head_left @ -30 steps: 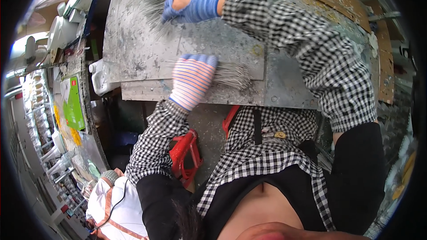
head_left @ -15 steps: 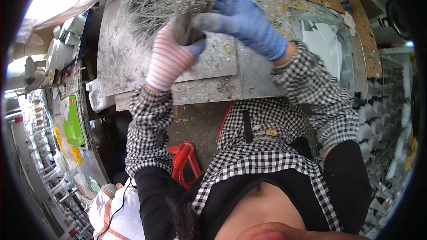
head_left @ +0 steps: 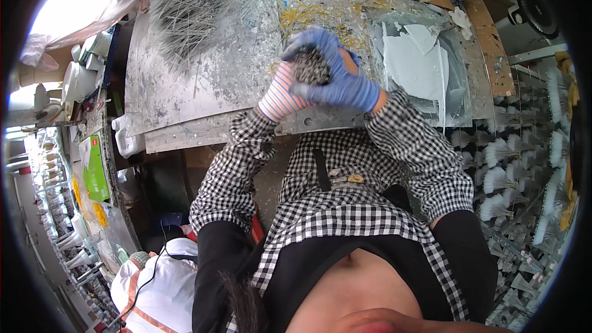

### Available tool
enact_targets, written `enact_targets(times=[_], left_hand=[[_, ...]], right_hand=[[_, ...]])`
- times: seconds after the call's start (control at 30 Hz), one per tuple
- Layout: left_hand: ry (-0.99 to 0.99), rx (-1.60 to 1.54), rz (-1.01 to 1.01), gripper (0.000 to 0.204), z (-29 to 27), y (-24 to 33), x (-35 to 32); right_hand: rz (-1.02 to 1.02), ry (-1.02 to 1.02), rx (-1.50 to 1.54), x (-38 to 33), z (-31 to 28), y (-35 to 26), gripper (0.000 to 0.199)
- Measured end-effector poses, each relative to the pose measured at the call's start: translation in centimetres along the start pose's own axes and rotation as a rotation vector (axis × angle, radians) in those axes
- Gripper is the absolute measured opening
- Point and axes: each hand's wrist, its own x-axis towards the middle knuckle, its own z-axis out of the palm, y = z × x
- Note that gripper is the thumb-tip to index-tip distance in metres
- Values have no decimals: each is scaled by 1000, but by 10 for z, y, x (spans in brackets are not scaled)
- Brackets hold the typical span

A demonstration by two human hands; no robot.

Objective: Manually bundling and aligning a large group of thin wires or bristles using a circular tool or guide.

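Thin grey wire bundle [head_left: 311, 66], ends bristly, clenched upright between left hand [head_left: 282, 94] and right hand [head_left: 338, 77] above scratched metal counter [head_left: 203, 86].

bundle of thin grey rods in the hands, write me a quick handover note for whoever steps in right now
Left hand, striped glove: cupped around the bundle of thin grey rods from its left.
Right hand, blue glove: wrapped over the bundle from above and right.
The bundle is held end-on, lifted above the metal worktable.
Done: one handful gathered into both hands.
Left: a big loose pile of grey rods lies at the table's far left. Finished tufts, if any, cannot be told apart on the racks to the right.
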Motion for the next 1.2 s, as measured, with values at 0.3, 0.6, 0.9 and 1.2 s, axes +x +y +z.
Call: enact_targets(times=[0.3,0.6,0.9,1.2], left_hand=[[350,-110,-21,49,38,12,12],[396,175,77,49,35,41,-3],[461,145,33,49,42,42,1],[522,140,-15,49,52,48,-7]], right_hand=[[-286,38,-101,52,-81,-81,92],[-177,-481,-394,36,-14,-52,57],[-29,-474,-485,43,-5,-44,71],[-242,-357,-276,43,-18,-45,83]])
